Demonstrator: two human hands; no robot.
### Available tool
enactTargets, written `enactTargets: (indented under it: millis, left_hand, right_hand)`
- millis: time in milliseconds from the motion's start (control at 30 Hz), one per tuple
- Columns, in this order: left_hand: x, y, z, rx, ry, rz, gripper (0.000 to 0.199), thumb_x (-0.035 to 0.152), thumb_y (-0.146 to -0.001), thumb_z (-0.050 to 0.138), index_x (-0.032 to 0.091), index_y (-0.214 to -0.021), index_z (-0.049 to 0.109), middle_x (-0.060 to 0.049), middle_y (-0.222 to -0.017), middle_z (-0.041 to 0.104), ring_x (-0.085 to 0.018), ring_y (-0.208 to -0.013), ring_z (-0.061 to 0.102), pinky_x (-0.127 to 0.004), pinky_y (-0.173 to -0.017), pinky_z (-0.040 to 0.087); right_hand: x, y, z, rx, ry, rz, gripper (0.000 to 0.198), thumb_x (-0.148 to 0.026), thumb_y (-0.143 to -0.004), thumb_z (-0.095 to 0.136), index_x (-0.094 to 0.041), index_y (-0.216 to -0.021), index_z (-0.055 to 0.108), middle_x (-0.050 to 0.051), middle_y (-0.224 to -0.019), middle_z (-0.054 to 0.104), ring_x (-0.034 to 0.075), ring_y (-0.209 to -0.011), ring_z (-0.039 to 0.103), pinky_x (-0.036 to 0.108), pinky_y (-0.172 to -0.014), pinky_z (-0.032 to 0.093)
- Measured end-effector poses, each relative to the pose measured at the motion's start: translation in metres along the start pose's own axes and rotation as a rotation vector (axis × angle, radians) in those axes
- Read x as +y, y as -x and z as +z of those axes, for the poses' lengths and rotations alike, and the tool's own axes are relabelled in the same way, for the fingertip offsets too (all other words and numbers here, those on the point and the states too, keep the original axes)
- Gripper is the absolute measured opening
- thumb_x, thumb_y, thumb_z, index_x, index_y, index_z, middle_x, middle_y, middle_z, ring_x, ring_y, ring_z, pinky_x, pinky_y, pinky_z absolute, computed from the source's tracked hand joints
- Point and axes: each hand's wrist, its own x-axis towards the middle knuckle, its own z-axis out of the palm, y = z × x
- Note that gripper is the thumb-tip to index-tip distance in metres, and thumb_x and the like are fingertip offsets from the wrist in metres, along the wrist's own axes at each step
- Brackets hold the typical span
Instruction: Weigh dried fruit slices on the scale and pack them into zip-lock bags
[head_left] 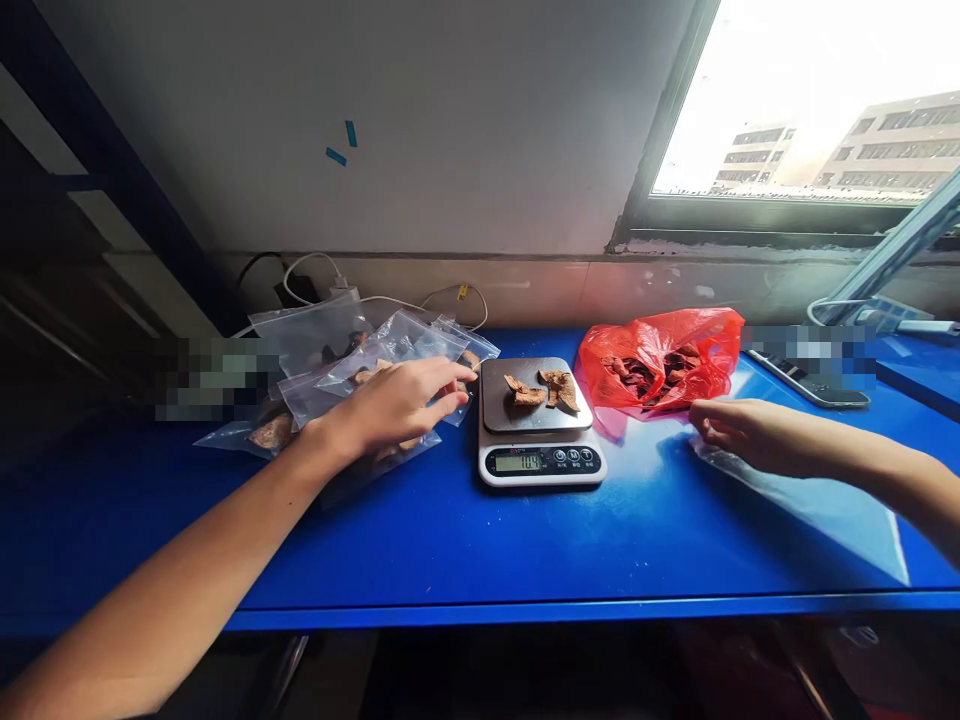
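Observation:
A white kitchen scale (541, 452) with a metal plate stands mid-table, and two dried brown slices (559, 390) lie on it. Its display seems to read 104, with any decimal point unclear. My left hand (405, 400) hovers just left of the plate, over clear zip bags (401, 335) with brown pieces inside; its fingers are stretched and apart, holding nothing visible. Beside a red plastic bag (660, 350) of dark dried pieces is my right hand (739, 432), fingers curled at the bag's near corner. A clear bag (832, 510) lies flat beneath that hand. What the curled fingers grip is hidden.
The blue table (420, 560) has its front edge near me. A phone (814, 380) lies at the right, by a slanted metal post (892, 240). Cables and a plug (343, 288) run along the wall at the back, and a window is at upper right.

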Motion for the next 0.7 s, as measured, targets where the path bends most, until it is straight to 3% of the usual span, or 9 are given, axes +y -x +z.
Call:
enactTargets:
  millis: [100,200,267,367,533,700]
  left_hand:
    - [0.015,0.003,-0.001,0.344,0.066,0.228,0.022,0.021,-0.094,0.047,0.014,-0.109,0.062,-0.008,-0.096,0.070,-0.018,-0.087,0.065,-0.032,-0.080,0.051]
    - [0.043,0.008,0.003,0.495,0.155,0.473,0.016,0.013,-0.091,0.054,0.016,-0.105,0.060,-0.006,-0.088,0.069,-0.015,-0.079,0.065,-0.028,-0.075,0.053]
    - [0.063,0.011,0.008,0.465,0.212,0.592,0.018,0.012,-0.089,0.057,0.016,-0.107,0.059,-0.006,-0.090,0.070,-0.015,-0.080,0.066,-0.027,-0.074,0.054]
    - [0.080,0.015,0.016,0.431,0.289,0.706,0.014,0.013,-0.090,0.057,0.015,-0.104,0.057,-0.007,-0.090,0.071,-0.015,-0.081,0.067,-0.026,-0.073,0.056]
    - [0.076,0.016,0.025,0.414,0.437,0.647,0.007,0.015,-0.094,0.053,0.016,-0.101,0.054,-0.006,-0.085,0.071,-0.014,-0.079,0.069,-0.023,-0.071,0.057]
    - [0.074,0.017,0.030,0.416,0.435,0.615,0.011,0.014,-0.093,0.053,0.016,-0.104,0.055,-0.005,-0.087,0.073,-0.012,-0.078,0.071,-0.019,-0.074,0.057]
  right_hand:
    - [-0.041,0.005,-0.003,-0.079,-0.028,-0.104,0.011,-0.026,-0.094,0.049,-0.019,-0.089,0.056,0.005,-0.078,0.065,0.011,-0.063,0.056,0.023,-0.058,0.047]
    - [-0.104,0.002,-0.004,0.181,-0.094,-0.302,0.002,-0.021,-0.093,0.052,-0.021,-0.092,0.053,0.001,-0.074,0.064,0.010,-0.062,0.057,0.022,-0.056,0.044]
    - [-0.142,-0.008,0.000,0.319,-0.187,-0.468,0.008,-0.014,-0.091,0.054,-0.021,-0.089,0.051,-0.002,-0.069,0.062,0.008,-0.056,0.055,0.020,-0.053,0.041]
    - [-0.175,-0.028,0.015,0.404,-0.353,-0.600,0.011,-0.010,-0.090,0.053,-0.021,-0.086,0.050,-0.003,-0.068,0.062,0.007,-0.057,0.057,0.018,-0.052,0.042]
    - [-0.181,-0.044,0.039,0.549,-0.449,-0.602,0.012,-0.009,-0.087,0.056,-0.020,-0.086,0.051,-0.002,-0.070,0.065,0.008,-0.060,0.062,0.017,-0.055,0.046]
    - [-0.180,-0.040,0.046,0.624,-0.400,-0.565,0.012,-0.011,-0.086,0.058,-0.020,-0.084,0.051,-0.003,-0.066,0.066,0.008,-0.055,0.060,0.018,-0.053,0.045]
